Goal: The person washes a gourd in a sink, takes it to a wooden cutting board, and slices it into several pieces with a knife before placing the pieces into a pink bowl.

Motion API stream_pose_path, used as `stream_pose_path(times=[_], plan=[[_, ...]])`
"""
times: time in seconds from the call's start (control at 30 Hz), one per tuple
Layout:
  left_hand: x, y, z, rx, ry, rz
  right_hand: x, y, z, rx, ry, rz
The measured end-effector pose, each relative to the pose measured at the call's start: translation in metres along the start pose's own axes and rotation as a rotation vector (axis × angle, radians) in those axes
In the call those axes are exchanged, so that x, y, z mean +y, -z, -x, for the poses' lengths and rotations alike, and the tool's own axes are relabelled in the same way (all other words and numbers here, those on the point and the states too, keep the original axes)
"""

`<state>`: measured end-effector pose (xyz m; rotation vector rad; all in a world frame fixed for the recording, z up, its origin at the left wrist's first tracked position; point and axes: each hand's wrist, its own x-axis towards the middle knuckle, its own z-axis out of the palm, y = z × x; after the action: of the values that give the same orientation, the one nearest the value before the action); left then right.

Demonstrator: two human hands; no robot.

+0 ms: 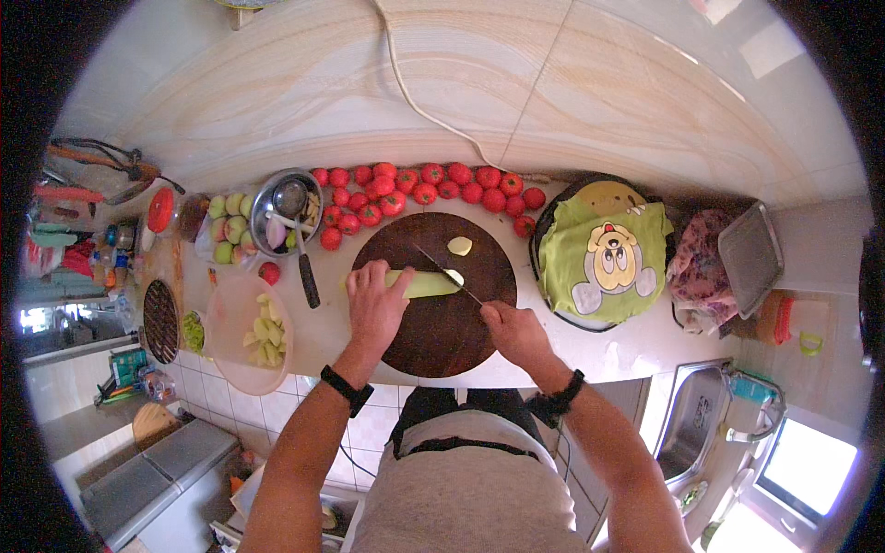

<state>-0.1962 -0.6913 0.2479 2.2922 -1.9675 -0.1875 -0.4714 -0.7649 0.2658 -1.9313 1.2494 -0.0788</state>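
Note:
A long, pale green peeled vegetable (423, 285) lies across a round dark cutting board (442, 345). My left hand (377, 301) presses on its left part, fingers over the top and thumb along the near side. In my right hand (515, 330) is the handle of a kitchen knife (433, 260). Its blade slants up and left across the vegetable's right end, by the pale cut face. One cut chunk (460, 245) lies on the board beyond the blade. Left of the board, a translucent pinkish bowl (220, 311) holds several similar pale chunks (266, 332).
Red tomatoes (425, 193) line the wall behind the board. A steel bowl (257, 214) with a ladle (304, 256) and onion stands at left, near bagged green-red fruit (231, 228). At right are a green cartoon cloth (560, 235) over a round container and a sink (693, 422).

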Motion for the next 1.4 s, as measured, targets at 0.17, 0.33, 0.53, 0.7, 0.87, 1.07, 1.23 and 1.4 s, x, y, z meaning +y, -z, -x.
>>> stream_pose_path(times=[0.17,0.33,0.53,0.7,0.87,1.07,1.23,1.4], plan=[[0.008,0.006,0.02,0.153,-0.084,0.01,0.007,-0.012,0.005,0.085,-0.038,-0.04],[-0.003,-0.003,0.019,0.09,-0.117,0.021,0.003,0.0,0.005,0.026,-0.054,-0.115],[-0.006,-0.007,0.005,0.12,-0.126,-0.032,-0.014,0.037,0.022,-0.054,-0.021,-0.116],[-0.005,-0.005,0.005,0.118,-0.114,-0.006,-0.012,0.039,0.032,-0.048,0.013,-0.034],[-0.001,-0.004,0.007,0.125,-0.095,0.011,-0.015,0.034,0.033,-0.051,0.002,0.011],[-0.002,-0.011,0.015,0.138,-0.06,0.007,-0.014,0.005,0.012,-0.055,0.036,0.092],[-0.003,-0.003,0.031,0.172,-0.085,0.02,-0.005,-0.025,0.006,0.033,0.003,0.024],[-0.019,0.005,0.032,0.036,0.009,0.106,-0.005,-0.017,0.004,0.026,-0.024,-0.073]])
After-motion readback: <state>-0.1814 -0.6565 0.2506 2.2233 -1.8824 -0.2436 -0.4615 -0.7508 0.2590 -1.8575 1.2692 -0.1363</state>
